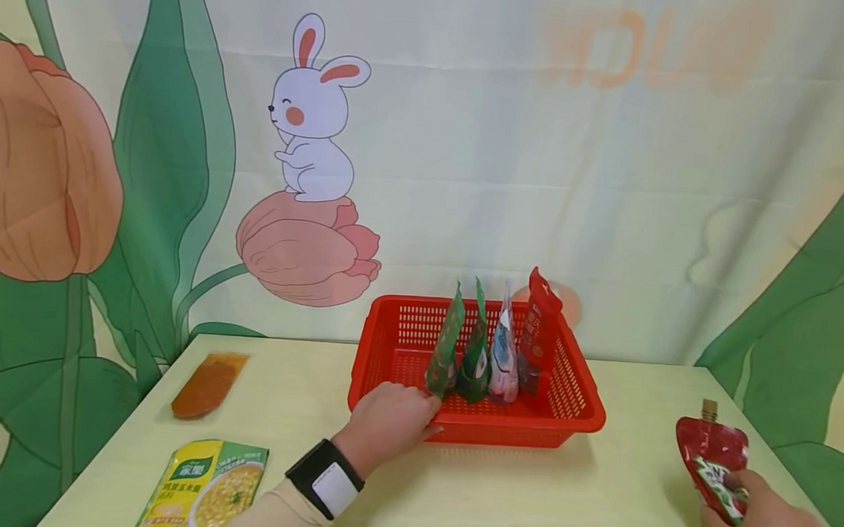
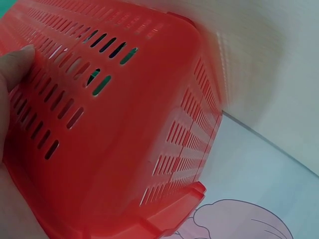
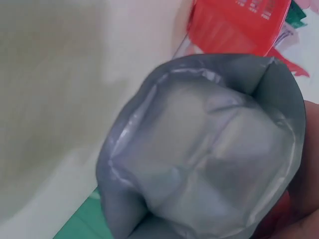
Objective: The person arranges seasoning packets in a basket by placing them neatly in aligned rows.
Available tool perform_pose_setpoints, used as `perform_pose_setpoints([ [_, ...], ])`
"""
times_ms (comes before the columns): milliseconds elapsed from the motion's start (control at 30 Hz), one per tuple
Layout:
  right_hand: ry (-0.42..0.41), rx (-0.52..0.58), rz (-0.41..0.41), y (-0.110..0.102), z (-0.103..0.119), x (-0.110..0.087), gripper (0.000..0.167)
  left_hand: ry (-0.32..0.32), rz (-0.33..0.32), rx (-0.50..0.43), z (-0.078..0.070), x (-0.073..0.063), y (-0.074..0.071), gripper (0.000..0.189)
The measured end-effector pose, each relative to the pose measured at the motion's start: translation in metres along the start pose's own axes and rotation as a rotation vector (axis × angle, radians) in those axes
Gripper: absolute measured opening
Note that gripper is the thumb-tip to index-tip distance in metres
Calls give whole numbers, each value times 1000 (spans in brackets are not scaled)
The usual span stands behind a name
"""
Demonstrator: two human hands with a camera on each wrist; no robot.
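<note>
My left hand (image 1: 391, 425) grips the front rim of a red plastic basket (image 1: 500, 435). In the left wrist view its thumb (image 2: 20, 62) presses on the slotted outer wall. Standing in the basket are two green bags (image 1: 447, 350), a blue-and-pink bag (image 1: 504, 363) and a taller red bag (image 1: 539, 337). Over at the table's right, my right hand (image 1: 769, 516) holds a red ketchup pouch (image 1: 712, 444), its capped spout pointing up and away. The pouch's silvery bottom (image 3: 199, 154) fills much of the right wrist view.
A yellow-green soup packet (image 1: 201, 484) lies at the front left, partly behind my left sleeve. Farther back on the left is a flat orange-brown pouch (image 1: 208, 384). Behind the table (image 1: 640, 411) hangs a printed curtain (image 1: 468, 141) with a rabbit and tulips.
</note>
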State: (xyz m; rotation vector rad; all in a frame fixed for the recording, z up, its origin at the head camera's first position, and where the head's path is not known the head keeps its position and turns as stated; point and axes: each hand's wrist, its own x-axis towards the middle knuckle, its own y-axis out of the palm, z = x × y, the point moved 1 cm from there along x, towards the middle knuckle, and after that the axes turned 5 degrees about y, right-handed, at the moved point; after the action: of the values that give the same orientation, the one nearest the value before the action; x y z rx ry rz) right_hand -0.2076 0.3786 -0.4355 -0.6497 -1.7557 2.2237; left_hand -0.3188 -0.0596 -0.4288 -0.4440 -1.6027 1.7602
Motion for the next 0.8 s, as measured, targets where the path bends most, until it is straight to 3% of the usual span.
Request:
perform_pose_setpoints([
  [367, -150, 51, -143, -9, 53, -19, 82, -9, -1, -11, 0, 0, 0, 32],
  [800, -299, 83, -211, -22, 97, -50, 74, -33, 33, -58, 0, 1, -2, 32],
])
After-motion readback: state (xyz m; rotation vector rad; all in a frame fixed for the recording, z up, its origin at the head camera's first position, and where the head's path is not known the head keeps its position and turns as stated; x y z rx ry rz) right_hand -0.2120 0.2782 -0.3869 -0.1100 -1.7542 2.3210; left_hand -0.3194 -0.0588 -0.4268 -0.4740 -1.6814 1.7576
